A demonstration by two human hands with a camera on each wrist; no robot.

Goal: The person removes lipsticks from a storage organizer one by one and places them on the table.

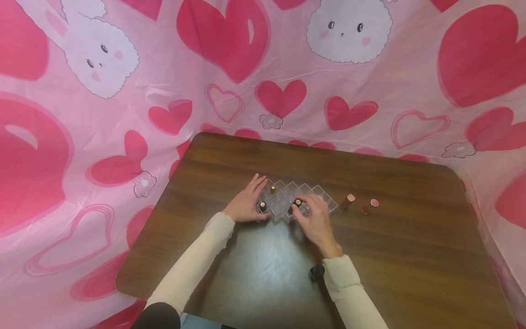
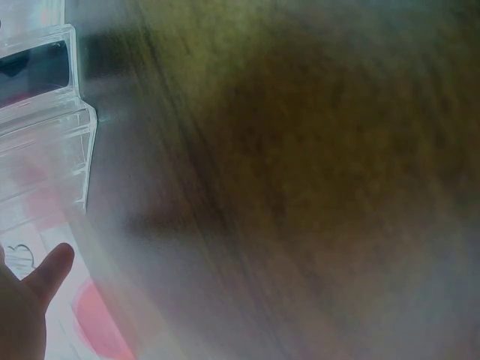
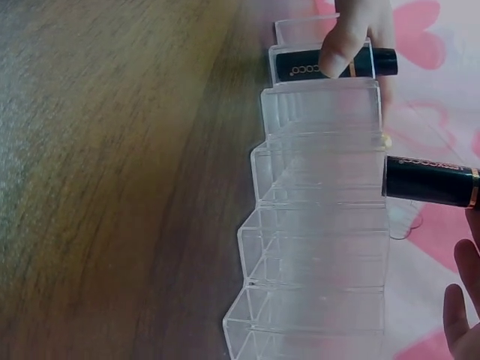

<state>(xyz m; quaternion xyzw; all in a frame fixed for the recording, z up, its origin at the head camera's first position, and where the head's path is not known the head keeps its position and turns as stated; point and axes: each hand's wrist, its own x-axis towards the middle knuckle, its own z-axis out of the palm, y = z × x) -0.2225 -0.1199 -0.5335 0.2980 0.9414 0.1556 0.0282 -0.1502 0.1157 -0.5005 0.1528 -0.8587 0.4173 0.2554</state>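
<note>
A clear diamond-celled lipstick organizer [image 1: 324,196] lies on the table. Over its front middle cells, my right hand [image 1: 316,224] pinches a black lipstick tube [image 3: 431,181] between thumb and fingers, with the tube's free end beside the cell openings. My left hand [image 1: 245,201] spreads around the organizer's left end, its long fingers straight on the far side. In the left wrist view the extended thumb [image 2: 54,274] stands a little apart from the clear wall. A second black lipstick [image 3: 307,66] stands in a front cell by this hand; a gold-topped tube [image 1: 273,188] is in a rear cell.
Right of the organizer, two tubes stand on the brown table [image 1: 230,160]: one with a peach top [image 1: 350,198], the other with a pink top [image 1: 374,202]. A pink heart-patterned cloth [image 1: 287,55] hangs along the table's back and sides. A black device [image 1: 317,273] sits at the right wrist.
</note>
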